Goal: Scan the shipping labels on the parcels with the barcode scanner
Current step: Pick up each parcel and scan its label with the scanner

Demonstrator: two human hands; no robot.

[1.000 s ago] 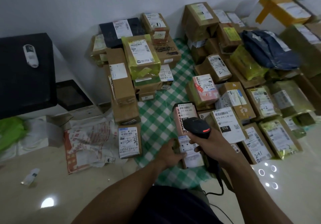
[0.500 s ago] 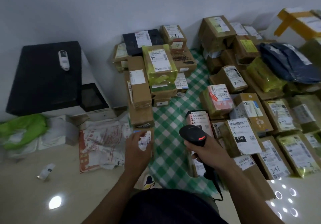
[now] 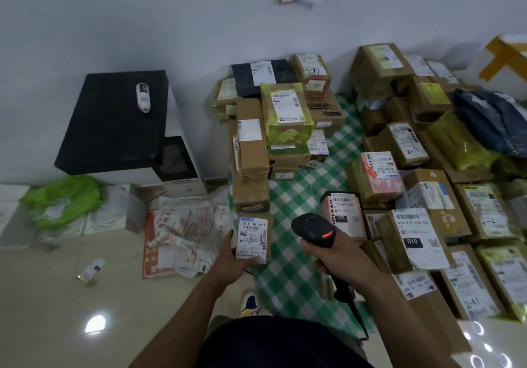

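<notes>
My left hand [image 3: 230, 259] grips a small brown parcel [image 3: 254, 237] from below and the left; its white shipping label with barcode and a handwritten mark faces up. My right hand [image 3: 336, 256] holds the black barcode scanner [image 3: 315, 229] by its handle, a red light glowing on the head, which sits just right of the parcel. The scanner's cable [image 3: 358, 315] trails down toward me. A pink parcel marked 070 [image 3: 346, 216] lies right behind the scanner.
Many labelled parcels are piled on a green checked cloth [image 3: 296, 270], stacked at the left [image 3: 252, 150] and spread to the right [image 3: 416, 239]. A black-topped box [image 3: 114, 122] with a white device stands left. Crumpled mail bags [image 3: 182, 239] and a small bottle [image 3: 91, 267] lie on the tiled floor.
My left hand moved from the parcel in front of me leftward, took hold of the small brown parcel and has it lifted with the label up. The view shifted left. The scanner stayed in my right hand.
</notes>
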